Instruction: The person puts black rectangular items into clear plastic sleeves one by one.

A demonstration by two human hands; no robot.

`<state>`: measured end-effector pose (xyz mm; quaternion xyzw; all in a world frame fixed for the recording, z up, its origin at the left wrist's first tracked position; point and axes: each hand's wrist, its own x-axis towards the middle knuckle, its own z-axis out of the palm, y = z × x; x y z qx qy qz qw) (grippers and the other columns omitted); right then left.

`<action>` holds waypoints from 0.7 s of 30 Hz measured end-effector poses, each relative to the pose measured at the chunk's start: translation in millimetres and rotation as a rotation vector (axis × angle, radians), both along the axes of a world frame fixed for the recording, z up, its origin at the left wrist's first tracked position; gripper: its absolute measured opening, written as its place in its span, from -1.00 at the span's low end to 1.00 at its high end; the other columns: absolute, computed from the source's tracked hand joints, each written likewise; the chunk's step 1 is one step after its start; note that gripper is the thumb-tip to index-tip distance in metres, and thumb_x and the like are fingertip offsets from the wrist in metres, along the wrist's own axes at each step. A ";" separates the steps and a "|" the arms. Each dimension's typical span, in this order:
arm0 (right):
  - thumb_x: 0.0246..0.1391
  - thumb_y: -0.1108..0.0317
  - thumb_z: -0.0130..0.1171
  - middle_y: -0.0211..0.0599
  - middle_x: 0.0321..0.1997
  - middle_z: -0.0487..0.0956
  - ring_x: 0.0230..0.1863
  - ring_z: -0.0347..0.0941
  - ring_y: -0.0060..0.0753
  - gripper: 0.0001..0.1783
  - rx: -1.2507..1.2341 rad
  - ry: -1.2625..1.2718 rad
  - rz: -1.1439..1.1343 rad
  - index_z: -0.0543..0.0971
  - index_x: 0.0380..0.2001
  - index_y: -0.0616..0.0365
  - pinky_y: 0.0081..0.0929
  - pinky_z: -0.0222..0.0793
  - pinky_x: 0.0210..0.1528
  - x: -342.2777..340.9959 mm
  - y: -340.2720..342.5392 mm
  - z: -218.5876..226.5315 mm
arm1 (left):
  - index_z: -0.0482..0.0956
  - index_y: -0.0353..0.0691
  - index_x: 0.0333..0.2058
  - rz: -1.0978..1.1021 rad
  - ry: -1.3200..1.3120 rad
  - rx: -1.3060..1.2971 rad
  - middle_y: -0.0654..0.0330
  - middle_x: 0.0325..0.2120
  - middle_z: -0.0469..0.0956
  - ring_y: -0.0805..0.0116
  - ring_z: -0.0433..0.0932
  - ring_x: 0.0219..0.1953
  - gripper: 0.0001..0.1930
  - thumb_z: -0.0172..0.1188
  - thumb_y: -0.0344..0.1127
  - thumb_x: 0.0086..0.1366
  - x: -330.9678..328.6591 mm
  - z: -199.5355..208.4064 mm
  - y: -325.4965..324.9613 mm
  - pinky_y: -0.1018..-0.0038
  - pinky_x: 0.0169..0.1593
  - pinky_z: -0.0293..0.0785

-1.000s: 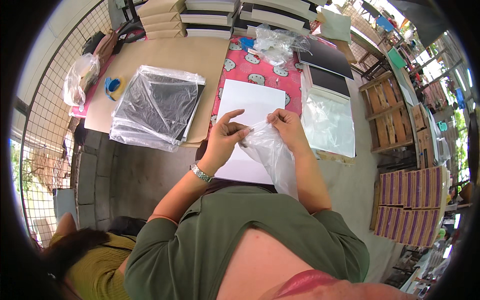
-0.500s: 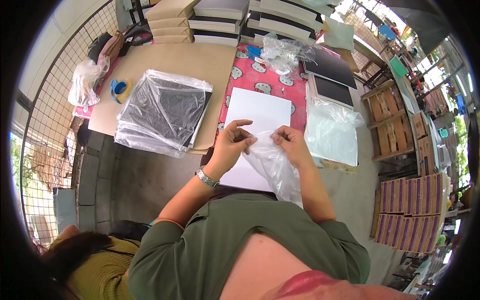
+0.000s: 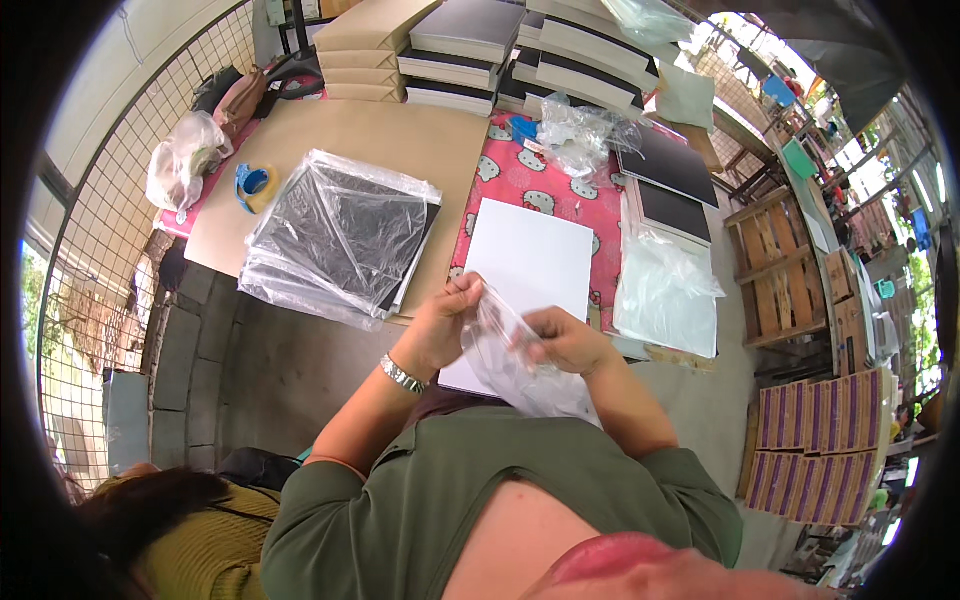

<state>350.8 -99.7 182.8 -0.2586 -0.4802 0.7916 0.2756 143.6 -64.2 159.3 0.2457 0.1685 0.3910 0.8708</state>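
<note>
A clear plastic bag hangs between my hands, its mouth spread apart. My left hand pinches one edge of the mouth at the top. My right hand has its fingers curled on the bag's other side; whether some fingertips are inside the mouth I cannot tell. Under the bag lies a white sheet or pad, partly covered by my hands. To the left, black-covered books rest in clear plastic on a brown board.
A tape roll with a blue holder lies left of the wrapped books. Stacked books and brown-paper packs stand at the back. Clear bags lie on the right. Another person's sleeve shows at lower left.
The bag's mouth has been pulled wider. My left hand has moved slightly left and down with its edge; my right hand has moved down and inward, turning over the bag.
</note>
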 end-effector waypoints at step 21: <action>0.03 0.30 0.14 -0.45 -0.46 0.52 -0.38 0.43 -0.57 -0.86 0.352 -0.627 -0.211 0.51 -0.40 0.13 -0.61 0.35 -0.26 114.8 17.2 -8.2 | 0.46 -0.25 -0.27 0.014 0.068 0.280 0.17 -0.33 0.52 0.51 0.48 -0.32 -0.72 0.05 -0.13 0.24 -23.0 30.5 60.4 0.49 -0.16 0.40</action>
